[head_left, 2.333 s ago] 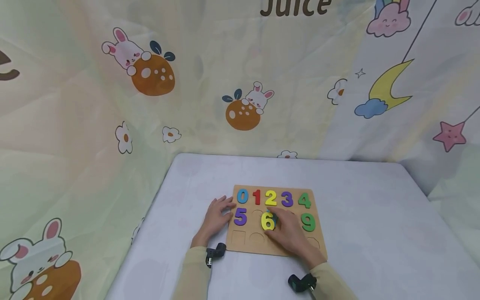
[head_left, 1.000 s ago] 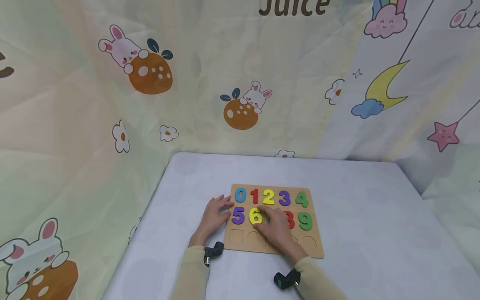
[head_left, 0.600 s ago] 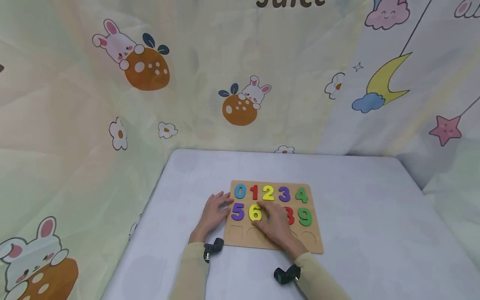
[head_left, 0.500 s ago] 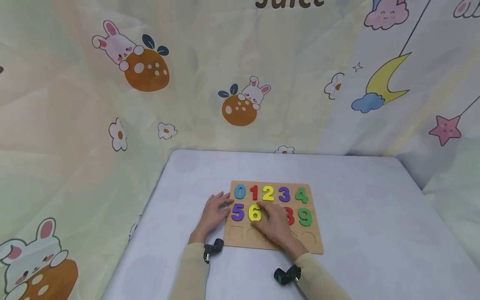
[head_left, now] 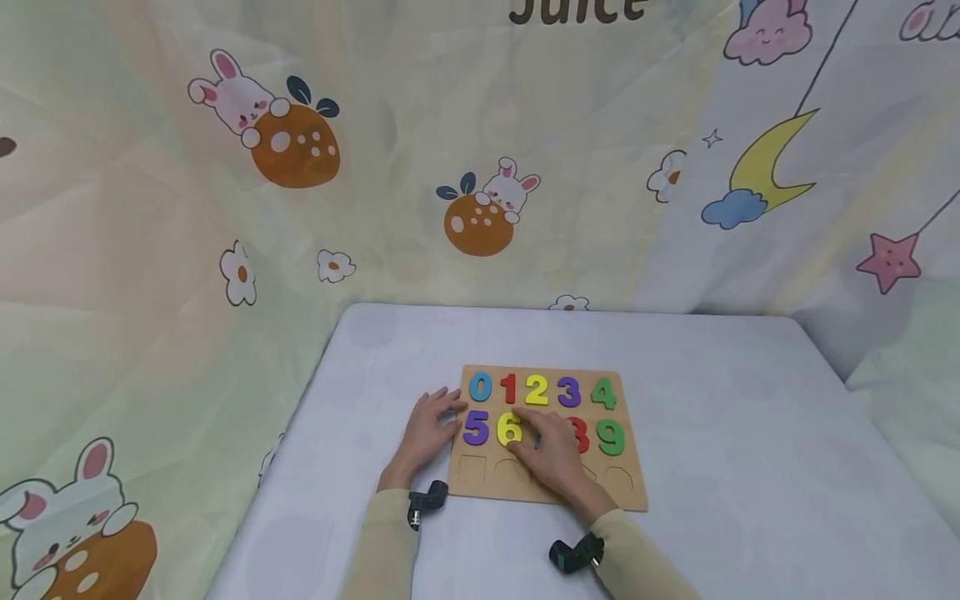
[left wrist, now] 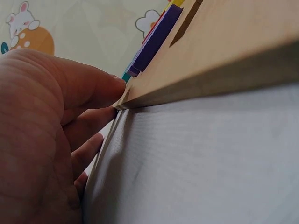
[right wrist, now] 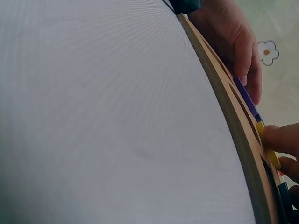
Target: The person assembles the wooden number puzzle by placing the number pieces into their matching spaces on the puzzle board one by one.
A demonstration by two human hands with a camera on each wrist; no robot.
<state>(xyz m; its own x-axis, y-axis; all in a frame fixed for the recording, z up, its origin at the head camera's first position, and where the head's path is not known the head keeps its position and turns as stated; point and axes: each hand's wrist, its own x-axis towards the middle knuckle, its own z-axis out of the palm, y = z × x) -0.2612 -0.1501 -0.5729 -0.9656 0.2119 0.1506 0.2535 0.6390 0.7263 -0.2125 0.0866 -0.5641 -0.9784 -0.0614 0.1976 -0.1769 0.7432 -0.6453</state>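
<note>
A wooden number puzzle board (head_left: 547,492) lies on the table with coloured digits in two rows. The thumb and fingers of my right hand (head_left: 558,454) pinch the yellow number 6 (head_left: 507,429), which sits at its place beside the purple 5 (head_left: 476,427). In the right wrist view the thumb tip touches the side of the yellow 6 (right wrist: 260,128). Under my right hand the blue piece right of the 6 is mostly hidden. My left hand (head_left: 426,437) rests its fingertips against the board's left edge; the left wrist view shows its thumb (left wrist: 100,86) at that edge.
The top row holds a blue 0 (head_left: 481,387), red 1, yellow 2, purple 3 and green 4. A partly covered red 8 (head_left: 579,435) and green 9 (head_left: 611,437) are at right. Shaped recesses line the front row. A white cloth covers the table (head_left: 750,458); printed curtains surround it.
Over about two seconds my right hand has brought the yellow 6 leftward and down into place beside the 5. Little has moved in the last second; my left hand has stayed at the edge.
</note>
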